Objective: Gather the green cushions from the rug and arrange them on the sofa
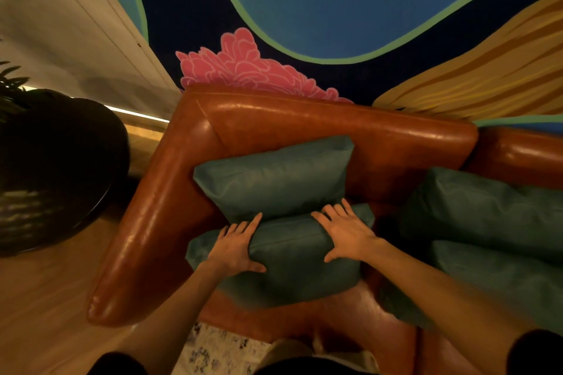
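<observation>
A brown leather sofa [335,119] fills the middle of the head view. One green cushion [274,179] leans upright against its backrest near the left armrest. In front of it a second green cushion [298,265] lies on the seat. My left hand [236,248] presses flat on that cushion's left end, and my right hand [344,231] lies spread on its top right. Both hands have straight fingers. Two more green cushions sit on the right: an upper cushion [487,207] against the backrest and a lower cushion [499,280] in front of it.
A large dark round planter [51,167] stands on the wooden floor left of the sofa's armrest [146,228]. A painted mural wall [304,9] rises behind the sofa. A patch of patterned pale rug [213,350] shows at the bottom, by my legs.
</observation>
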`<state>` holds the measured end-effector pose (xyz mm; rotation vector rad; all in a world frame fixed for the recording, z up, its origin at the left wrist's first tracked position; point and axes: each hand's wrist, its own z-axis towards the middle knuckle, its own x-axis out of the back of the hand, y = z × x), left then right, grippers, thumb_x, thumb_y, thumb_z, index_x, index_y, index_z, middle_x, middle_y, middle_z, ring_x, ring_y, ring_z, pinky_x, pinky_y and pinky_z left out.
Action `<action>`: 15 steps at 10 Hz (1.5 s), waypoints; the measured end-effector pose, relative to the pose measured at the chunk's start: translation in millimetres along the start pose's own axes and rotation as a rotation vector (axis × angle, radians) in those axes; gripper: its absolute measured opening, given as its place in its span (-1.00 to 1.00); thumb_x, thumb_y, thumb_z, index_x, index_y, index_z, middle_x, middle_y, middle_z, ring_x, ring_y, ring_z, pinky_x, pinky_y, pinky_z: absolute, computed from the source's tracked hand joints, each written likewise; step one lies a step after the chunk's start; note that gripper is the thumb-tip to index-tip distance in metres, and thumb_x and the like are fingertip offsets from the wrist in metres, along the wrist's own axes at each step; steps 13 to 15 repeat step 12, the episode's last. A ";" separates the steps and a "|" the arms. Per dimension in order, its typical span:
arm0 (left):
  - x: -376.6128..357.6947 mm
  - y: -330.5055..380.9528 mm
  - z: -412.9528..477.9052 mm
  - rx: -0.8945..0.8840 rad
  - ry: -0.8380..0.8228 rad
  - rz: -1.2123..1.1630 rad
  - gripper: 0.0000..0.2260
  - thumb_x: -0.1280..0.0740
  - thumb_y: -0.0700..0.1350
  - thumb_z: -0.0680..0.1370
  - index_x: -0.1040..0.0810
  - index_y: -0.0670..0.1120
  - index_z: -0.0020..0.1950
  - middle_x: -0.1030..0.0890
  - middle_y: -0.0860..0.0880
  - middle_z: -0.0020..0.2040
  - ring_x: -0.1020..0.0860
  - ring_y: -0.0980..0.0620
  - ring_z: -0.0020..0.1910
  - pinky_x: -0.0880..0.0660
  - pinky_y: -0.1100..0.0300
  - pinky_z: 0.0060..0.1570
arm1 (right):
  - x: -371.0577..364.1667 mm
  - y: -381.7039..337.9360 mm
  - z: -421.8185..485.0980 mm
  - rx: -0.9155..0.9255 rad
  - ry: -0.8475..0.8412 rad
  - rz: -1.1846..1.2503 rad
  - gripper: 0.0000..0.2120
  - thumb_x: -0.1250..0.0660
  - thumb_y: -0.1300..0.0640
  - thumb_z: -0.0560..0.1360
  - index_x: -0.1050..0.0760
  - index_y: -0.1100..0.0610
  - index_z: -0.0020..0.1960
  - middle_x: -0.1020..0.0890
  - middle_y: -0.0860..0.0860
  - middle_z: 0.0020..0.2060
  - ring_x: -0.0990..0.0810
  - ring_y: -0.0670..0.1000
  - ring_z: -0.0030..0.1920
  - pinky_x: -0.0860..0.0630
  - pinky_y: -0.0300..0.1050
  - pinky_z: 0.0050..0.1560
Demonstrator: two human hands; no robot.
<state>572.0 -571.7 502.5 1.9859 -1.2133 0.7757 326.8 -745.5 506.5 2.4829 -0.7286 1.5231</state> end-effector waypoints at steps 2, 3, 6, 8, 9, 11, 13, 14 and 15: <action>1.8 -38.6 -12.5 0.018 -0.084 0.030 0.28 -0.43 0.44 0.06 0.32 0.17 0.52 -0.10 -0.05 0.55 -0.11 -0.16 0.51 -0.02 -0.13 0.50 | 11.4 41.7 -9.9 -0.074 -0.131 -0.012 0.20 -0.47 -0.36 0.20 0.08 0.04 0.59 -0.26 0.12 0.44 -0.24 0.18 0.44 0.01 0.20 0.52; 3.4 -38.9 -15.3 0.033 -0.086 0.048 0.24 -0.44 0.42 0.07 0.25 0.18 0.52 -0.24 -0.07 0.49 -0.24 -0.18 0.44 -0.11 -0.11 0.46 | 13.3 39.3 -8.7 -0.086 -0.152 -0.005 0.09 -0.50 -0.28 0.24 -0.02 0.03 0.57 -0.34 0.10 0.40 -0.33 0.16 0.38 -0.16 0.15 0.48; 13.4 -9.7 -16.3 0.037 0.015 0.085 0.05 -0.45 0.36 0.19 0.05 0.18 0.53 -0.34 0.02 0.42 -0.32 -0.11 0.39 -0.17 -0.06 0.40 | 22.7 54.4 -13.7 -0.079 -0.120 -0.036 -0.07 -0.54 -0.21 0.22 -0.20 -0.02 0.46 -0.44 0.03 0.28 -0.46 0.09 0.25 -0.32 0.03 0.30; -0.2 -1.8 -10.5 0.079 -0.004 0.054 0.10 -0.46 0.36 0.19 0.11 0.16 0.54 -0.31 0.00 0.42 -0.31 -0.11 0.38 -0.19 -0.05 0.40 | 15.1 57.5 -14.5 -0.150 -0.164 -0.027 -0.02 -0.53 -0.18 0.25 -0.10 -0.02 0.51 -0.36 0.07 0.36 -0.36 0.15 0.34 -0.24 0.11 0.42; 2.9 -2.4 -9.1 0.073 -0.018 0.038 0.13 -0.46 0.36 0.17 0.14 0.16 0.54 -0.29 0.00 0.43 -0.28 -0.13 0.39 -0.16 -0.07 0.41 | 18.4 53.9 -14.9 -0.186 -0.187 -0.020 0.00 -0.53 -0.14 0.29 -0.04 -0.01 0.55 -0.31 0.10 0.41 -0.30 0.18 0.40 -0.10 0.18 0.48; 7.3 -6.0 -9.7 0.043 -0.101 -0.051 0.09 -0.49 0.31 0.19 0.07 0.13 0.55 -0.14 -0.02 0.52 -0.12 -0.15 0.49 -0.02 -0.16 0.48 | 23.4 44.6 -25.0 -0.222 -0.201 0.006 -0.07 -0.47 -0.02 0.36 0.00 0.00 0.57 -0.24 0.15 0.44 -0.21 0.21 0.45 0.04 0.28 0.50; 16.7 -5.5 -7.9 -0.033 -0.058 -0.153 -0.08 -0.46 0.27 0.25 -0.13 0.11 0.52 -0.16 0.03 0.51 -0.16 -0.09 0.48 -0.11 -0.12 0.46 | 21.9 39.3 -36.2 -0.255 -0.101 0.126 -0.18 -0.39 0.08 0.40 -0.08 -0.02 0.56 -0.21 0.12 0.48 -0.13 0.17 0.50 0.05 0.26 0.50; 16.7 -5.5 -7.9 -0.033 -0.058 -0.153 -0.08 -0.46 0.27 0.25 -0.13 0.11 0.52 -0.16 0.03 0.51 -0.16 -0.09 0.48 -0.11 -0.12 0.46 | 21.9 39.3 -36.2 -0.255 -0.101 0.126 -0.18 -0.39 0.08 0.40 -0.08 -0.02 0.56 -0.21 0.12 0.48 -0.13 0.17 0.50 0.05 0.26 0.50; 16.7 -5.5 -7.9 -0.033 -0.058 -0.153 -0.08 -0.46 0.27 0.25 -0.13 0.11 0.52 -0.16 0.03 0.51 -0.16 -0.09 0.48 -0.11 -0.12 0.46 | 21.9 39.3 -36.2 -0.255 -0.101 0.126 -0.18 -0.39 0.08 0.40 -0.08 -0.02 0.56 -0.21 0.12 0.48 -0.13 0.17 0.50 0.05 0.26 0.50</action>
